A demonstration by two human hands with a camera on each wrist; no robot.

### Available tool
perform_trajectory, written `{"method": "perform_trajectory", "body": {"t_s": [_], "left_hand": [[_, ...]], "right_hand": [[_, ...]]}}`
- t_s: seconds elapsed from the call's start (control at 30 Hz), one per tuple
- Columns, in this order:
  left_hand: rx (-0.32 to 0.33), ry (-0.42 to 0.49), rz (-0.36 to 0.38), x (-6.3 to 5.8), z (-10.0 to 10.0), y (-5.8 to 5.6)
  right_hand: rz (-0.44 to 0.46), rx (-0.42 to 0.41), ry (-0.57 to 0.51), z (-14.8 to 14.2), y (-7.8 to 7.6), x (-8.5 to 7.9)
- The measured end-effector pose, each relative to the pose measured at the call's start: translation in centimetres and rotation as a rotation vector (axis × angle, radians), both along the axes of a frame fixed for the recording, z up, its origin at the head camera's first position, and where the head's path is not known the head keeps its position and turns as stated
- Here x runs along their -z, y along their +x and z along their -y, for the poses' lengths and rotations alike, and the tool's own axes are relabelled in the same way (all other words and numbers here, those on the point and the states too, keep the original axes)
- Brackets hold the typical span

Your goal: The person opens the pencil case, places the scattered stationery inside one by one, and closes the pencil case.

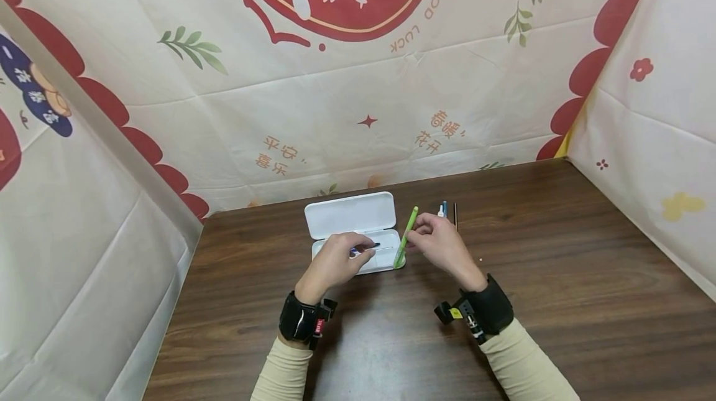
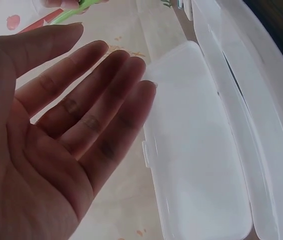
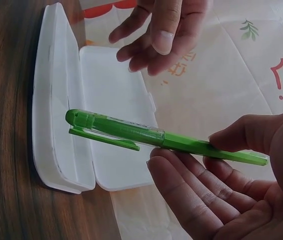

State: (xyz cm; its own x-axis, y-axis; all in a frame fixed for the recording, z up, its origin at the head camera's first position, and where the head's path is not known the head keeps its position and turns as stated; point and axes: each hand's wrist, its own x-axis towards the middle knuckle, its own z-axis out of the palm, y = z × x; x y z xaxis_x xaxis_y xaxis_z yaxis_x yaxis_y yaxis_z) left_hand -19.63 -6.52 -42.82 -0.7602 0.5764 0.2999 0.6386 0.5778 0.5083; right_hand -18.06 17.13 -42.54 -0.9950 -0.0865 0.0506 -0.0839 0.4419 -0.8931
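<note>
A white pencil case [image 1: 350, 216] lies on the table with its lid folded back. My left hand [image 1: 337, 258] hovers over its near tray, fingers relaxed and nothing in the palm, as the left wrist view shows. A small dark-tipped item [image 1: 376, 245] shows in the tray by those fingers, partly hidden. At the tray's right end, my right hand [image 1: 439, 244] pinches a capped green pen [image 3: 181, 142] between thumb and fingers. The pen slants, its clip end down toward the tray in the head view.
Just beyond my right hand lie a blue pen-like item [image 1: 444, 207], a white-tipped item [image 1: 440, 211] and a dark slim stick [image 1: 455, 217]. The brown wooden table [image 1: 559, 252] ends against a printed cloth backdrop [image 1: 347, 121], with cloth walls on both sides.
</note>
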Motion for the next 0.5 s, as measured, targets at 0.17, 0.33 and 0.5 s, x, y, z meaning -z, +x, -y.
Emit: {"method": "perform_trajectory", "body": {"t_s": [0.17, 0.33, 0.5], "left_hand": [[0.023, 0.051, 0.011, 0.0, -0.2, -0.1], [0.031, 0.096, 0.005, 0.0, -0.3, -0.2], [0.037, 0.112, 0.023, 0.0, -0.4, -0.3]], "right_hand": [[-0.008, -0.004, -0.004, 0.5, 0.1, -0.1], [-0.029, -0.032, -0.048, 1.0, 0.2, -0.2], [-0.033, -0.04, -0.079, 1.2, 0.3, -0.2]]}}
